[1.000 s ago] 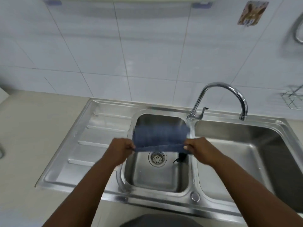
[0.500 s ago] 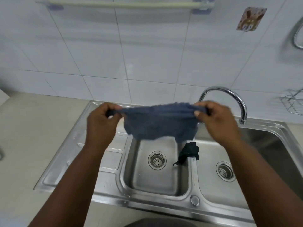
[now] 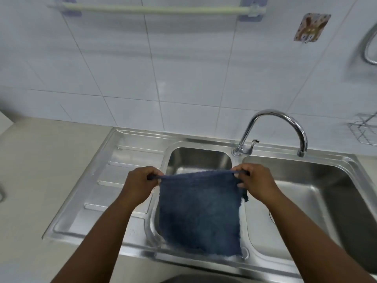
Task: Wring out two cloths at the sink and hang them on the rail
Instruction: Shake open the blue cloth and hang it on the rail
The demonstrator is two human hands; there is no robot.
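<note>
A blue cloth hangs flat and spread out over the small left basin of the steel sink. My left hand pinches its top left corner and my right hand pinches its top right corner. A sliver of a second, dark cloth peeks out just below my right hand, on the divider between the basins; most of it is hidden. The pale rail runs along the tiled wall at the top, bare.
The curved tap stands behind the divider, spout over the large right basin. The ribbed drainboard lies left. A wire rack and a patterned hook are on the right wall. The beige counter spreads left.
The blue cloth was bunched and raised between my hands half a second ago; now it hangs open as a flat square, and both hands have dropped lower over the small basin.
</note>
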